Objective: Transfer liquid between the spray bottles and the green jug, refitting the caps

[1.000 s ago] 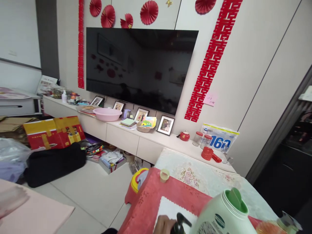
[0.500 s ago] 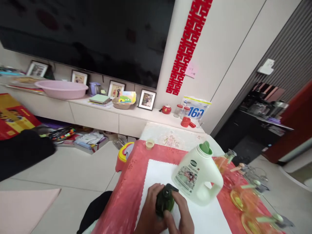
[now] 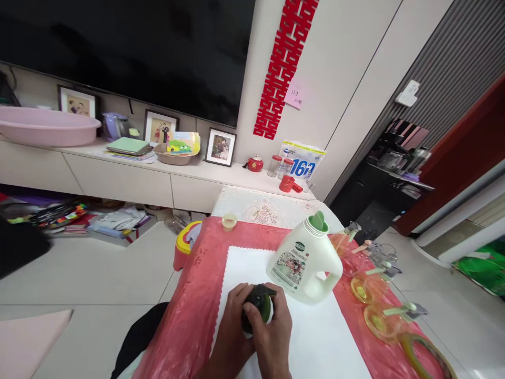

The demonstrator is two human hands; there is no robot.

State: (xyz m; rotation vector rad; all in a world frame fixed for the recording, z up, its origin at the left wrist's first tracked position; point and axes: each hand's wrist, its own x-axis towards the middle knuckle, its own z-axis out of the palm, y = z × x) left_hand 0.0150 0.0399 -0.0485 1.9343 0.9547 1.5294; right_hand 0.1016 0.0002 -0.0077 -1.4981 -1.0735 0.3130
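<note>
Both of my hands are wrapped round a small dark green pump bottle [image 3: 258,308] with a black pump head, above the white sheet. My left hand [image 3: 232,326] grips its left side. On the right side, my right hand [image 3: 274,321] closes round it with the thumb laid across the front near the top. The bottle's lower part is hidden by my fingers. Just beyond, a large pale green detergent jug [image 3: 302,260] stands on the white sheet [image 3: 315,337], its cap off and a green spout showing in the neck.
A red cloth [image 3: 185,310] covers the table. Along its right edge stand several clear pump bottles [image 3: 382,321] and a roll of tape [image 3: 424,355]. A small cup [image 3: 229,222] sits at the far left corner. Behind is a long cabinet [image 3: 150,184]; a yellow-red stool [image 3: 185,242] stands left.
The view has turned rightward, so the surroundings sit further left. My right thumb has moved up across the front of the pump bottle, and both hands still hold it.
</note>
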